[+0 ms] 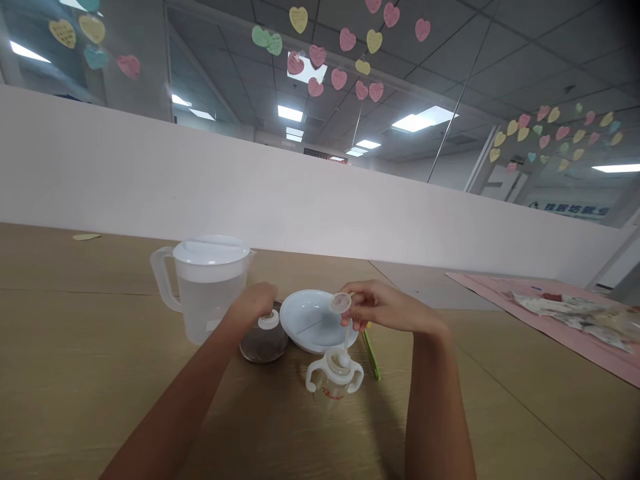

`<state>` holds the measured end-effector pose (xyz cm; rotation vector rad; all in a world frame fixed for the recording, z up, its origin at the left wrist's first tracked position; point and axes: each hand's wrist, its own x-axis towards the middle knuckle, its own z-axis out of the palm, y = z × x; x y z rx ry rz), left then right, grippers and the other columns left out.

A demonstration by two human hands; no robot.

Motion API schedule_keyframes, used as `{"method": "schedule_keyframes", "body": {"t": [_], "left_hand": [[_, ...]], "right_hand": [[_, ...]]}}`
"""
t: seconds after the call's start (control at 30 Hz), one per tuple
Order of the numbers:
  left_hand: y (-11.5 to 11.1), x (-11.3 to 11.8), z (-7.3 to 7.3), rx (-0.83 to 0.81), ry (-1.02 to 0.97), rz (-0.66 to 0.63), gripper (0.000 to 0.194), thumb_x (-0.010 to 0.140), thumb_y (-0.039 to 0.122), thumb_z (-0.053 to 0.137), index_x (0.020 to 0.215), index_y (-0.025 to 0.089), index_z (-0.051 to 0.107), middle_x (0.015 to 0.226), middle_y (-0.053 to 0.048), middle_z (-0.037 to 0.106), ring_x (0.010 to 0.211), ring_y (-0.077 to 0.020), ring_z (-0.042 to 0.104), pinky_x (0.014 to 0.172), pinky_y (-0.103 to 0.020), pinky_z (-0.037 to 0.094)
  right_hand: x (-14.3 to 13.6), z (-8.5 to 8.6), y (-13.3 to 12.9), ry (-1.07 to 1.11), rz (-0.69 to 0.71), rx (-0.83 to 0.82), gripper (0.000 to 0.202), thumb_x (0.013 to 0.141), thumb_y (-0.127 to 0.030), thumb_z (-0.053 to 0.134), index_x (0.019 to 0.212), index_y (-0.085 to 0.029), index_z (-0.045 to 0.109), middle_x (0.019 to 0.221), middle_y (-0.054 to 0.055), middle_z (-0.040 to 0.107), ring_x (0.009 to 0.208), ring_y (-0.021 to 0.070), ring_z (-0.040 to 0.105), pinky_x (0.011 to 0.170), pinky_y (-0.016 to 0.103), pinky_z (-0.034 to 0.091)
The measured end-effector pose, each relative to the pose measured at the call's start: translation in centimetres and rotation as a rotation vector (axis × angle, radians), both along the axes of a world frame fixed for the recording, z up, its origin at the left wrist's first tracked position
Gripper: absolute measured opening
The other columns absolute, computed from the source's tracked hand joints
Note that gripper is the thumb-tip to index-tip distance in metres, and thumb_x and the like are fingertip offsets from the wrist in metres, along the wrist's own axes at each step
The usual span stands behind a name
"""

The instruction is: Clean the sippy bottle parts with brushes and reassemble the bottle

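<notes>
My right hand pinches a clear round straw top. Its thin straw hangs down, and the white end is at the mouth of a two-handled sippy cup. The cup has white handles and red lettering, and it stands in front of a white bowl. My left hand is closed, its fingertips turned away from view, over the far side of a dark round dish. A white ring lies on that dish, just below the fingers; whether they touch it is unclear.
A clear plastic pitcher with a white lid stands behind my left forearm. A green stick-like utensil lies right of the bowl. Farther right, a pink mat carries crumpled patterned cloth. A low white partition edges the table's back.
</notes>
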<state>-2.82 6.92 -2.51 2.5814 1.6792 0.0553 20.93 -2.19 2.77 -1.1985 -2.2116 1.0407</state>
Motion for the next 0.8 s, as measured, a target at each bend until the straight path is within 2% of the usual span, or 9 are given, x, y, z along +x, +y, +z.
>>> {"method": "schedule_keyframes", "body": {"t": [0.13,0.27,0.37,0.53,0.7,0.8], "left_hand": [[-1.6,0.0,2.0,-0.006,0.031,0.008,0.007,0.063,0.009,0.056,0.063,0.010,0.063,0.068,-0.010,0.066,0.060,-0.0186,0.058,0.050,-0.024,0.036],[-3.4,0.1,3.6,0.040,-0.004,-0.011,0.010,0.071,0.014,0.054,0.070,0.013,0.064,0.077,-0.007,0.067,0.067,-0.0164,0.058,0.053,-0.023,0.034],[-4.6,0.1,4.4,0.047,-0.062,-0.050,0.011,0.074,0.016,0.052,0.070,0.014,0.062,0.076,-0.005,0.066,0.066,-0.0148,0.057,0.054,-0.022,0.033],[-6.0,0.2,5.0,0.125,-0.150,-0.172,0.020,0.081,0.022,0.046,0.066,0.015,0.058,0.070,-0.003,0.063,0.063,-0.0136,0.053,0.055,-0.023,0.031],[-7.3,1.5,5.7,0.325,-0.180,-0.225,0.028,0.091,0.027,0.032,0.083,0.015,0.057,0.082,-0.005,0.062,0.071,-0.0153,0.055,0.060,-0.024,0.035],[-8.2,3.1,5.9,0.398,-0.071,-0.251,0.020,0.091,0.020,0.036,0.094,0.014,0.055,0.092,-0.007,0.061,0.077,-0.0167,0.057,0.062,-0.025,0.039]], "right_hand": [[0.1,-0.3,0.3,-0.030,-0.038,-0.031,0.020,0.078,-0.026,0.057,0.095,-0.016,0.059,0.075,0.004,0.066,0.062,0.0123,0.060,0.058,0.024,0.050],[0.0,-0.6,0.6,-0.074,-0.089,-0.035,0.023,0.073,-0.022,0.059,0.096,-0.017,0.057,0.072,0.002,0.066,0.059,0.0128,0.060,0.055,0.024,0.050],[-0.1,-0.7,0.8,-0.096,-0.082,-0.016,0.029,0.069,-0.017,0.061,0.097,-0.017,0.057,0.070,0.000,0.065,0.060,0.0133,0.060,0.052,0.023,0.049],[0.3,-0.9,1.1,-0.077,-0.058,-0.011,0.045,0.068,-0.018,0.065,0.111,-0.019,0.053,0.086,0.004,0.065,0.068,0.0134,0.060,0.050,0.021,0.050],[-0.5,-0.9,1.2,-0.021,-0.106,0.146,0.069,0.064,-0.030,0.073,0.126,-0.023,0.044,0.112,0.009,0.056,0.087,0.0171,0.058,0.056,0.023,0.052],[-2.5,-1.2,1.5,0.046,-0.100,0.313,0.071,0.066,-0.024,0.070,0.130,-0.024,0.040,0.115,0.007,0.054,0.089,0.0162,0.056,0.064,0.024,0.050]]}}
